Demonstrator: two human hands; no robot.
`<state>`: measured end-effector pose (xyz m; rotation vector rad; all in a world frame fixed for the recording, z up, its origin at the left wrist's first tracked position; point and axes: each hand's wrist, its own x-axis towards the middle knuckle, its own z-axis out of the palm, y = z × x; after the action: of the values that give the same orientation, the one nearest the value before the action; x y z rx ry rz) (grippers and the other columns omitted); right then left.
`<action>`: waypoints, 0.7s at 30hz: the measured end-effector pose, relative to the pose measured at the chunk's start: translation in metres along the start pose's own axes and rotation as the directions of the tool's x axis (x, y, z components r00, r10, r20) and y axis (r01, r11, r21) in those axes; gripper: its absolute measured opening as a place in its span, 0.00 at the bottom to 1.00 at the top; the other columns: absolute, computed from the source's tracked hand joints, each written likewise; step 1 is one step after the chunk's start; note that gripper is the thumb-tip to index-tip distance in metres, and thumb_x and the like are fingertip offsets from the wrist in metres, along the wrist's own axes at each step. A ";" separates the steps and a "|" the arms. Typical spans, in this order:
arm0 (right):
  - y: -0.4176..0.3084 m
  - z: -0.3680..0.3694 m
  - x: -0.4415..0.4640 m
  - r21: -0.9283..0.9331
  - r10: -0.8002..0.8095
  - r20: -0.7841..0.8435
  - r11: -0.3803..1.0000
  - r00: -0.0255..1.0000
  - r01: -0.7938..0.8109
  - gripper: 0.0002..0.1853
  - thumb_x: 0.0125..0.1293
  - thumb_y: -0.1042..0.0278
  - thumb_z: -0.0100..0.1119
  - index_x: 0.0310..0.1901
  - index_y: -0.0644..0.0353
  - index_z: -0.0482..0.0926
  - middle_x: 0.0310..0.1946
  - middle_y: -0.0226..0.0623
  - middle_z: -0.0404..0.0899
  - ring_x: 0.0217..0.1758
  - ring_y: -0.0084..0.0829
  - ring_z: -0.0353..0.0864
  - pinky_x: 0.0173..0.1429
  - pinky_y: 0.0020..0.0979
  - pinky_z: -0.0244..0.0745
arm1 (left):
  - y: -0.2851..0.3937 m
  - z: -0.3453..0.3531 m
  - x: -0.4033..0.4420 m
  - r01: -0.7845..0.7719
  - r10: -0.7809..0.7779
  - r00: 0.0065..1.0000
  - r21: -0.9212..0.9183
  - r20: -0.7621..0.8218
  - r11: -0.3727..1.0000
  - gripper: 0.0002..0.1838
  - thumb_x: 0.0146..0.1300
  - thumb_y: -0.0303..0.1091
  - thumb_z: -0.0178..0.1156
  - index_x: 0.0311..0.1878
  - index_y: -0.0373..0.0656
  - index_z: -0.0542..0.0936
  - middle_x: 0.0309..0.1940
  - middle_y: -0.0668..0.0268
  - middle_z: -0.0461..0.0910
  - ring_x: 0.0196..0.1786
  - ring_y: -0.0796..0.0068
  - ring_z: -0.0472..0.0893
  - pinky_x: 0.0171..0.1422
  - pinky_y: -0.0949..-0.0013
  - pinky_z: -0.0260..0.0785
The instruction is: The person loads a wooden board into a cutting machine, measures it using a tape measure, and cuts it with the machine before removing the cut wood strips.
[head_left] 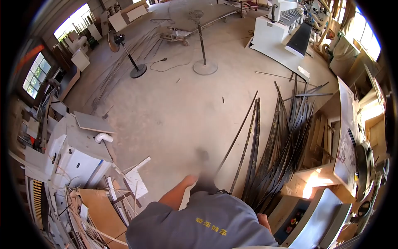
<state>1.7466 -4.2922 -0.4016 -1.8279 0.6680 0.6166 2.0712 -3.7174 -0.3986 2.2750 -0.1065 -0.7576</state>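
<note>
My left hand [190, 180] hangs in front of my grey shirt [195, 218], beside my dark, blurred leg [203, 182]. It looks small and rounded, and its fingers cannot be made out. At the right side of the shirt shows a bit of skin of my right hand or forearm [264, 220], with the fingers hidden. Nearest on the right are long dark strips [273, 153] lying in a loose bundle on the floor, a few of them reaching toward my legs. Neither hand visibly touches them.
A white machine [85, 153] with wood offcuts [99, 207] stands at left. On the right are a wooden cabinet [348, 137] and a curved metal-topped unit [311, 220]. Ahead stand a black pedestal fan [132, 62], a round-based post [203, 45] and a large white machine [273, 37].
</note>
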 end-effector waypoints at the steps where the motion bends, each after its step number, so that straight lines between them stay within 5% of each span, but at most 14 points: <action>1: -0.037 -0.004 0.040 -0.077 0.015 0.038 0.997 0.999 -0.012 0.11 0.74 0.64 0.59 0.38 0.60 0.86 0.28 0.36 0.83 0.23 0.31 0.79 0.25 0.36 0.73 | -0.016 -0.012 0.016 0.054 -0.056 0.998 -0.089 -0.026 0.995 0.21 0.73 0.46 0.59 0.52 0.36 0.88 0.45 0.54 0.91 0.43 0.59 0.89 0.52 0.56 0.82; 3: -0.130 -0.009 0.110 -0.244 -0.002 0.128 0.969 0.992 0.034 0.12 0.76 0.63 0.58 0.40 0.60 0.87 0.30 0.35 0.84 0.25 0.31 0.80 0.27 0.35 0.74 | -0.060 -0.038 0.055 0.141 -0.146 0.989 -0.220 -0.007 0.965 0.24 0.75 0.52 0.57 0.47 0.40 0.89 0.43 0.51 0.90 0.44 0.52 0.89 0.55 0.52 0.80; 5: -0.210 0.005 0.189 0.215 0.254 -0.113 0.950 0.961 -0.226 0.08 0.66 0.65 0.69 0.37 0.60 0.89 0.34 0.39 0.90 0.36 0.38 0.90 0.35 0.41 0.82 | -0.083 -0.084 0.084 0.259 -0.263 0.965 -0.297 0.027 0.919 0.22 0.75 0.50 0.57 0.48 0.39 0.88 0.45 0.51 0.89 0.44 0.55 0.90 0.54 0.51 0.80; 6: -0.240 -0.002 0.227 -0.281 0.032 0.038 0.959 0.999 -0.020 0.10 0.71 0.64 0.65 0.37 0.62 0.88 0.34 0.37 0.90 0.35 0.35 0.89 0.36 0.40 0.81 | -0.095 -0.116 0.105 0.231 -0.224 0.973 -0.306 0.060 0.923 0.20 0.75 0.48 0.57 0.46 0.39 0.88 0.44 0.52 0.88 0.44 0.56 0.89 0.54 0.51 0.80; 7: -0.256 -0.010 0.272 -0.657 -0.193 0.187 0.705 0.963 0.269 0.13 0.77 0.64 0.61 0.37 0.64 0.87 0.34 0.35 0.89 0.35 0.32 0.89 0.36 0.39 0.81 | -0.116 -0.137 0.113 0.223 -0.197 0.974 -0.318 0.111 0.922 0.19 0.75 0.46 0.57 0.45 0.40 0.88 0.44 0.53 0.88 0.44 0.57 0.89 0.54 0.50 0.80; 10: -0.293 -0.013 0.362 -0.450 -0.358 0.191 0.795 0.914 0.406 0.08 0.69 0.64 0.67 0.39 0.59 0.88 0.38 0.38 0.89 0.42 0.41 0.89 0.47 0.43 0.83 | -0.148 -0.222 0.143 0.291 -0.245 0.957 -0.518 0.158 0.804 0.16 0.76 0.43 0.58 0.46 0.40 0.86 0.42 0.56 0.87 0.43 0.59 0.88 0.48 0.54 0.79; 11: -0.331 -0.019 0.363 -0.504 -0.280 0.197 0.793 0.940 0.342 0.07 0.65 0.64 0.69 0.40 0.57 0.88 0.43 0.39 0.89 0.48 0.45 0.88 0.52 0.45 0.84 | -0.155 -0.249 0.152 0.310 -0.297 0.944 -0.675 0.139 0.669 0.15 0.76 0.42 0.58 0.48 0.41 0.86 0.42 0.57 0.86 0.43 0.60 0.88 0.45 0.57 0.79; 13: -0.396 -0.021 0.351 -0.738 -0.176 0.301 0.579 0.937 0.346 0.10 0.61 0.63 0.71 0.43 0.53 0.89 0.48 0.40 0.89 0.55 0.49 0.87 0.57 0.48 0.84 | -0.169 -0.302 0.178 0.247 -0.352 0.933 -0.841 0.072 0.482 0.14 0.76 0.41 0.59 0.51 0.41 0.84 0.41 0.60 0.86 0.43 0.61 0.87 0.40 0.61 0.78; 15: -0.443 -0.026 0.346 -0.884 -0.047 0.464 0.044 0.885 0.466 0.12 0.62 0.62 0.71 0.46 0.52 0.89 0.51 0.39 0.88 0.56 0.48 0.87 0.58 0.48 0.84 | -0.171 -0.343 0.202 0.209 -0.443 0.896 -0.863 -0.019 0.459 0.16 0.76 0.44 0.59 0.56 0.42 0.82 0.43 0.61 0.87 0.42 0.64 0.86 0.37 0.63 0.76; 18: -0.481 -0.037 0.356 -0.765 0.070 0.624 -0.150 0.778 0.627 0.15 0.72 0.61 0.64 0.57 0.46 0.90 0.52 0.37 0.90 0.54 0.45 0.89 0.53 0.46 0.84 | -0.170 -0.389 0.231 0.171 -0.567 0.815 -0.885 -0.120 0.434 0.24 0.76 0.50 0.60 0.65 0.43 0.79 0.51 0.58 0.88 0.43 0.65 0.86 0.43 0.60 0.77; 21: -0.497 -0.031 0.428 -0.909 0.381 0.360 -0.062 0.852 0.412 0.18 0.68 0.61 0.66 0.59 0.45 0.89 0.53 0.38 0.89 0.55 0.47 0.87 0.56 0.49 0.82 | -0.190 -0.390 0.248 0.182 -0.613 0.785 -0.914 -0.088 0.364 0.25 0.76 0.50 0.60 0.66 0.43 0.79 0.52 0.57 0.89 0.46 0.62 0.87 0.48 0.58 0.78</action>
<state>2.3998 -4.2409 -0.3600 -2.7622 -0.5700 1.9691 2.4630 -3.4088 -0.4267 1.3391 0.9310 -0.3546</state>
